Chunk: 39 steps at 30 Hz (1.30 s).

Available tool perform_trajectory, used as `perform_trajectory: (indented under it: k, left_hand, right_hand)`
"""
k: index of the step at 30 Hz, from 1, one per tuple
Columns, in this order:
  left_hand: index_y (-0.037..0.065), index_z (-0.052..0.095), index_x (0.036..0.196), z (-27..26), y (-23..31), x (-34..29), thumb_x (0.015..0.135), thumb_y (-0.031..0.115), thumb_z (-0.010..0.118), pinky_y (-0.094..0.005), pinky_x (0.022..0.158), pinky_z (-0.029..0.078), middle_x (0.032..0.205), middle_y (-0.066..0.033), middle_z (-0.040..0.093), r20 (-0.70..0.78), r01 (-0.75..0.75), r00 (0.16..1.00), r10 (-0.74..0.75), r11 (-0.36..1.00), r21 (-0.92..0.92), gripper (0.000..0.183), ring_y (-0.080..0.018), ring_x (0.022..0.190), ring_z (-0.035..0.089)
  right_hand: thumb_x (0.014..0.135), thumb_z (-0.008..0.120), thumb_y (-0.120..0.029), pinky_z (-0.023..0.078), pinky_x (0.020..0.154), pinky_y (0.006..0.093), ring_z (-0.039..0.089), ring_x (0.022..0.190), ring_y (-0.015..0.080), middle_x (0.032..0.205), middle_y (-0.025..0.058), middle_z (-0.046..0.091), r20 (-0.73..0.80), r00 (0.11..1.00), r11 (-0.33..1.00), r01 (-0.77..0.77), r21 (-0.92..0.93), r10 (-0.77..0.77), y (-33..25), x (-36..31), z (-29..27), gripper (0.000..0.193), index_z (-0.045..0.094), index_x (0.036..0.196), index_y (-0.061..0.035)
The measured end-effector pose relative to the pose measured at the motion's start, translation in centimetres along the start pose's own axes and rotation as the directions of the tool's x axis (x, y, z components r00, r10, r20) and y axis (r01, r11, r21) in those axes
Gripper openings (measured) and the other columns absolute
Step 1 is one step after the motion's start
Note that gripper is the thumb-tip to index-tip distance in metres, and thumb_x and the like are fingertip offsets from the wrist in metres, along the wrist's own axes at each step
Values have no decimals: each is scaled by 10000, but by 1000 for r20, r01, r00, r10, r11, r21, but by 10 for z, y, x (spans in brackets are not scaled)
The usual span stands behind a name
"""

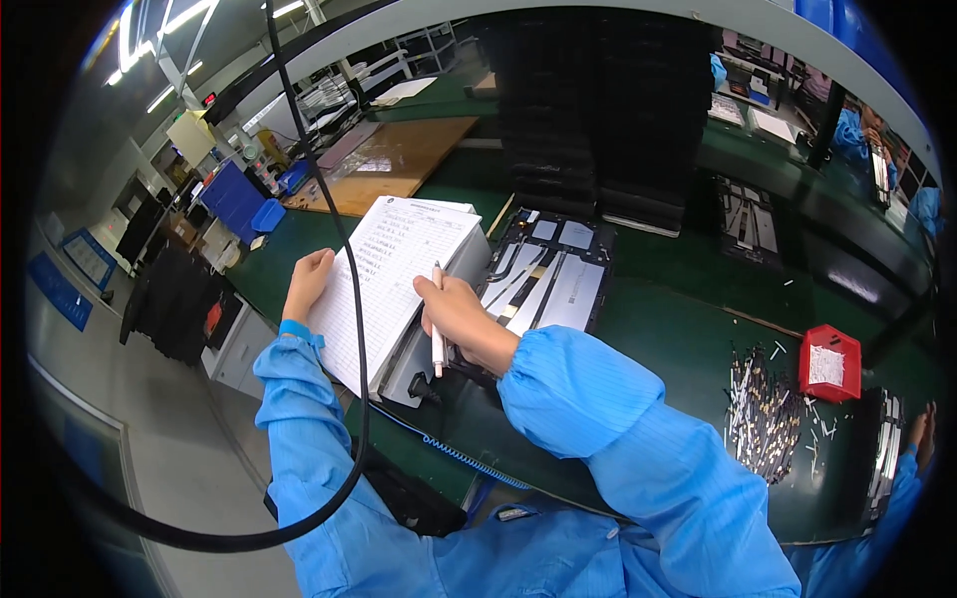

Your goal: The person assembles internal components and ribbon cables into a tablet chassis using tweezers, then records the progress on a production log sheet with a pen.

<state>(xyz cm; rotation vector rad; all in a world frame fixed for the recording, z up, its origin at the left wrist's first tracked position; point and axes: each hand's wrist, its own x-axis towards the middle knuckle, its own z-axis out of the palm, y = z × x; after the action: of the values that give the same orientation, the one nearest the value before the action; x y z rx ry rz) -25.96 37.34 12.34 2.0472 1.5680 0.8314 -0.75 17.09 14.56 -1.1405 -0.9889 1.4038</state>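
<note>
A stack of printed form sheets (384, 289) with handwritten rows lies tilted on a grey box (461, 261). At the sheets' left edge is my left hand (309, 283), its fingers curled; whether they pinch the paper is hidden. My right hand (457, 314) is closed round a white pen (439, 344), held over the right side of the sheets. Right behind that hand lies an opened tablet-like device (573, 284), with silver battery packs and dark cables showing.
Tall stacks of black trays (598, 110) stand behind the device. To the right are a red bin (832, 364) of small white pieces and a pile of small strip parts (763, 409). A black cable (349, 239) hangs across the view. Co-workers sit at the right, one hand (925, 434) showing.
</note>
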Motion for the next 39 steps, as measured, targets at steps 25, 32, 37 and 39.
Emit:
perform_trajectory:
  k: [25,32,37,39]
  left_hand:
    - [-62,587,1056,-4,15,-11,890,398,475,-278,803,425,939,-124,635,74,124,989,-128,990,61,501,-165,870,573]
    - [-47,563,1088,-39,-6,-21,898,325,497,-248,767,431,939,-101,630,-267,-182,948,172,983,-14,423,-143,860,570]
    - [3,569,1008,-5,118,-82,920,283,451,-237,575,455,801,-67,620,127,-115,977,170,927,-357,317,-121,651,590]
    - [-5,560,1014,12,151,-114,928,314,434,-236,577,455,801,-70,624,296,-155,922,248,940,-305,354,-119,640,590]
  right_hand:
    - [871,456,-226,439,461,333,533,445,208,594,114,535,-33,976,962,205,-179,-214,18,35,-14,336,456,1036,67]
    - [887,494,-308,362,427,255,471,453,114,560,37,481,45,988,989,147,25,-148,-10,19,1,327,514,906,18]
    - [857,564,-337,334,424,227,458,519,90,629,28,495,-99,950,955,298,3,-296,-17,44,-4,346,540,921,2]
    - [859,564,-342,347,433,216,451,516,86,624,14,486,-149,928,930,357,88,-342,-20,42,3,335,544,877,-8]
